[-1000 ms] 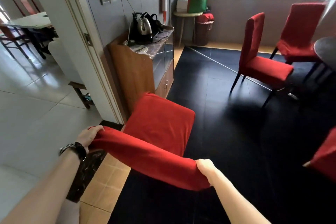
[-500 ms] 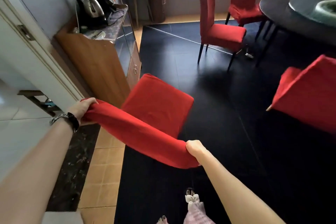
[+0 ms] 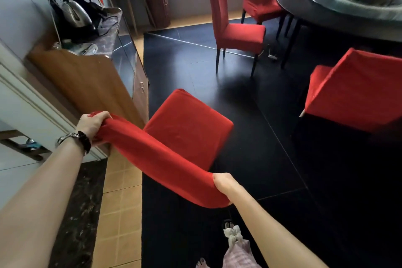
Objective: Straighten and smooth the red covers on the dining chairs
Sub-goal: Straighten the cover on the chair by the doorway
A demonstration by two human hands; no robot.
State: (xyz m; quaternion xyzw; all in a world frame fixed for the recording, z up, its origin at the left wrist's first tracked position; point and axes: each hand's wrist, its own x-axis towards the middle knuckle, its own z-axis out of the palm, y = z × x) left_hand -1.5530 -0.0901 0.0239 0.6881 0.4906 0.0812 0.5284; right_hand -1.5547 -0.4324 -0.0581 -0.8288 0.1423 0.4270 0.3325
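Note:
A dining chair stands right below me, its seat (image 3: pixel 189 126) and backrest top wrapped in a red cover (image 3: pixel 161 159). My left hand (image 3: pixel 92 123), with a watch on the wrist, grips the left corner of the backrest cover. My right hand (image 3: pixel 224 184) grips its right corner, fingers tucked under the cloth. The cover runs taut between both hands.
A wooden sideboard (image 3: pixel 91 80) with a kettle (image 3: pixel 75 15) stands close on the left. More red-covered chairs stand ahead (image 3: pixel 232 32) and to the right (image 3: pixel 356 93) around a dark round table (image 3: pixel 339 19). A basket (image 3: pixel 158 6) sits by the far wall.
The view swung right and tilted down, bringing the round table and right-hand chair into sight. Both hands kept their grip on the backrest cover.

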